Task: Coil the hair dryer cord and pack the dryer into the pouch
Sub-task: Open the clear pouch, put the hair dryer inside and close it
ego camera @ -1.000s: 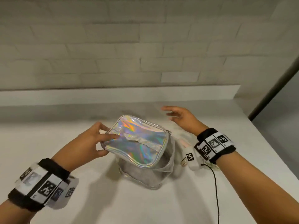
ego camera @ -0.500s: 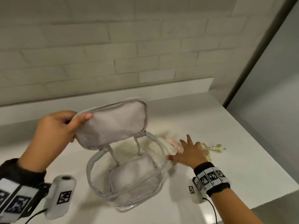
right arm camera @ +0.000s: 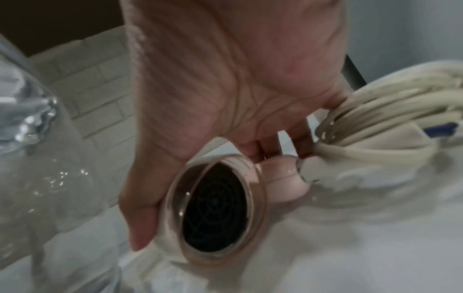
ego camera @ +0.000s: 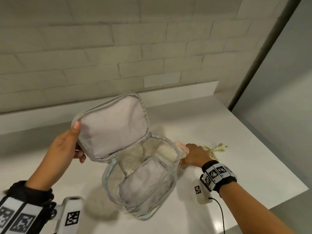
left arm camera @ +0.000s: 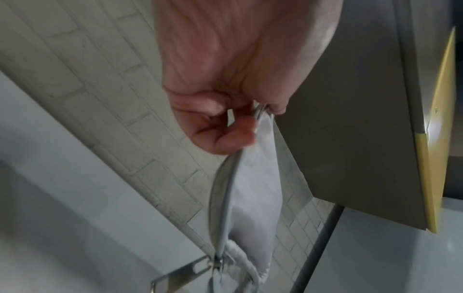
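A clear-walled pouch (ego camera: 140,179) with a grey lining stands open on the white counter (ego camera: 236,166). My left hand (ego camera: 67,147) pinches the edge of its lid (ego camera: 113,125) and holds the lid up; the left wrist view shows the lid (left arm camera: 253,198) edge-on in my fingers. Just right of the pouch lies a pink hair dryer (ego camera: 181,146), and my right hand (ego camera: 194,154) wraps around its barrel. The right wrist view shows the dryer (right arm camera: 215,208) with its dark round grille, and the coiled beige cord (right arm camera: 391,103) bundled beside it. The cord's plug (ego camera: 221,147) lies on the counter beyond my right hand.
A white brick wall (ego camera: 118,48) with a low ledge runs behind the counter. The counter's right edge (ego camera: 270,146) drops off to a grey floor. A dark post (ego camera: 263,53) stands at the back right corner.
My left hand has swung the pouch's lid up and open. My right hand has dropped from above the counter onto the hair dryer and closed around it.
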### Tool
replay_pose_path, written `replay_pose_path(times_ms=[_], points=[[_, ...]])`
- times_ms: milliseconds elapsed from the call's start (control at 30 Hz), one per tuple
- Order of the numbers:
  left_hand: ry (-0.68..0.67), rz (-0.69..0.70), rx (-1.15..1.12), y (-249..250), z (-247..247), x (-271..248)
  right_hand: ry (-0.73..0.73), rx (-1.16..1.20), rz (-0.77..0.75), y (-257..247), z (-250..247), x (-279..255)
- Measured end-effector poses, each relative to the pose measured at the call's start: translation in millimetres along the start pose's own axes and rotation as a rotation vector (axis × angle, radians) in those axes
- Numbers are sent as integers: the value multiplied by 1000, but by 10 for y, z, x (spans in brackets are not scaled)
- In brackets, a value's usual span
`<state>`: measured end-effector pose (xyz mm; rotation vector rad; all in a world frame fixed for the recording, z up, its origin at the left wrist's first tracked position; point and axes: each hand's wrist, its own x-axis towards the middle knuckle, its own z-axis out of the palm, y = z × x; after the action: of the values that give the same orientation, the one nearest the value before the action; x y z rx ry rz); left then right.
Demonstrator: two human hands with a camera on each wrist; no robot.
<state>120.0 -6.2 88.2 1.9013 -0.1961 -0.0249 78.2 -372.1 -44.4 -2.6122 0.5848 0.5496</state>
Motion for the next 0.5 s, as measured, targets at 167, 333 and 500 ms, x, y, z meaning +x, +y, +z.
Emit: replay_pose_path(times_ms=[167, 333, 500], points=[[20, 11, 27, 58, 48, -45, 254, 301, -146, -26, -477, -292], [55, -8, -28, 66, 71, 46, 328, 715, -468, -384, -1264, -948], [60, 21, -52, 29, 59, 169, -274, 1178, -827, -779, -1522, -1358]])
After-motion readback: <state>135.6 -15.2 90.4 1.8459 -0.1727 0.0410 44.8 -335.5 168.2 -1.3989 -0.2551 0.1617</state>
